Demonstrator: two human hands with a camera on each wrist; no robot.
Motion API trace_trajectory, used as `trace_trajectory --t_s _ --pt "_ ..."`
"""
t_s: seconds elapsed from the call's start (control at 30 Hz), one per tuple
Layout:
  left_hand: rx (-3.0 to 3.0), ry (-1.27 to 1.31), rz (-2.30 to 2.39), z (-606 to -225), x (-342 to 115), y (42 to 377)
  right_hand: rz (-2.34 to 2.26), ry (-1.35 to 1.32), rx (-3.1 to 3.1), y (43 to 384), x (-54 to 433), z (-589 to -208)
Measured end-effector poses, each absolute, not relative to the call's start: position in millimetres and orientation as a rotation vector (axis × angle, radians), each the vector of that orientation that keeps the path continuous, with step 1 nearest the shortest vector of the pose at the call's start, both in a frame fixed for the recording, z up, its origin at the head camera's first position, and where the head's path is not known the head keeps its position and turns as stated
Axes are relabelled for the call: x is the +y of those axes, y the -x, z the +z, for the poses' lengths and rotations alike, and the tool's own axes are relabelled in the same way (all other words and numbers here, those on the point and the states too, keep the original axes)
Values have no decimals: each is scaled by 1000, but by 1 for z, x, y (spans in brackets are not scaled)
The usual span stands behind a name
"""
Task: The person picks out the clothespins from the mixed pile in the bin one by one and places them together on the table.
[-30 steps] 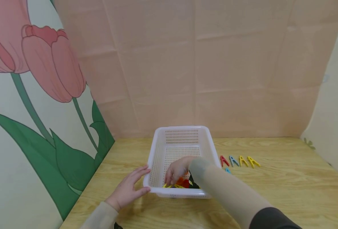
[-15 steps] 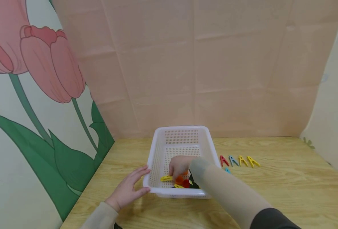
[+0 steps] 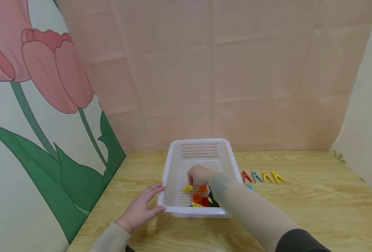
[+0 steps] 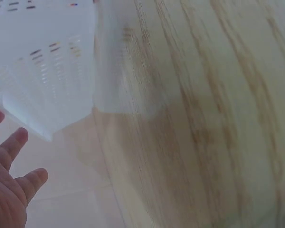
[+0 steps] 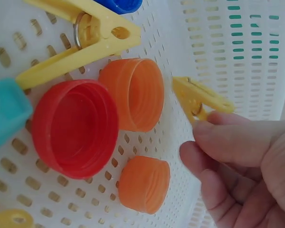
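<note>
Inside a white perforated plastic basket (image 3: 198, 210), my right hand (image 3: 200, 175) pinches a yellow clothespin (image 5: 195, 97) between thumb and fingers. Beneath that hand lie two orange bottle caps (image 5: 143, 185) and a red bottle cap (image 5: 43, 130). Another yellow clothespin (image 5: 52, 66) lies beside the red cap, with its metal spring showing. My left hand (image 3: 141, 208) has its fingers spread at the basket's near left corner, fingertips right at the rim. In the left wrist view, its extended fingers (image 4: 13, 146) appear beside the basket wall.
To the basket's right on the wood-grain table (image 3: 302, 210) lie a red clothespin (image 3: 246, 177), a blue one, two yellow ones and another blue one partly behind my forearm. A teal piece (image 5: 8, 113) and a blue piece (image 5: 121, 4) are also in the basket. A pinkish sheet (image 3: 236, 87) hangs behind.
My right hand has lifted from the basket's near end and shifted away from me with the yellow clothespin, uncovering the orange caps. The left hand stays at the rim.
</note>
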State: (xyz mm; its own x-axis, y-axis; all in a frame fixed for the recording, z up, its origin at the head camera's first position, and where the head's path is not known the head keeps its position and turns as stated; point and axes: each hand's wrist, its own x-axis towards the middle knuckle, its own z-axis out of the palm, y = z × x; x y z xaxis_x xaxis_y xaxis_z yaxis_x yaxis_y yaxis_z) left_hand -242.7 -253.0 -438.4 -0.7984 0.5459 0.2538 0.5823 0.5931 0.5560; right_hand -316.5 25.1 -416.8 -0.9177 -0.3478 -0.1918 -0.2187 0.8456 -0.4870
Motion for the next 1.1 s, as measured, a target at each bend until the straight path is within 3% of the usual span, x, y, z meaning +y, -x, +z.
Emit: trace_trajectory --t_s 0.3,1.1 --pt "-2765 958 -995 -438 -253 242 -803 506 2788 322 24 -417" --pt "-2782 953 -991 -440 -253 243 -1282 331 2713 327 28 -410"
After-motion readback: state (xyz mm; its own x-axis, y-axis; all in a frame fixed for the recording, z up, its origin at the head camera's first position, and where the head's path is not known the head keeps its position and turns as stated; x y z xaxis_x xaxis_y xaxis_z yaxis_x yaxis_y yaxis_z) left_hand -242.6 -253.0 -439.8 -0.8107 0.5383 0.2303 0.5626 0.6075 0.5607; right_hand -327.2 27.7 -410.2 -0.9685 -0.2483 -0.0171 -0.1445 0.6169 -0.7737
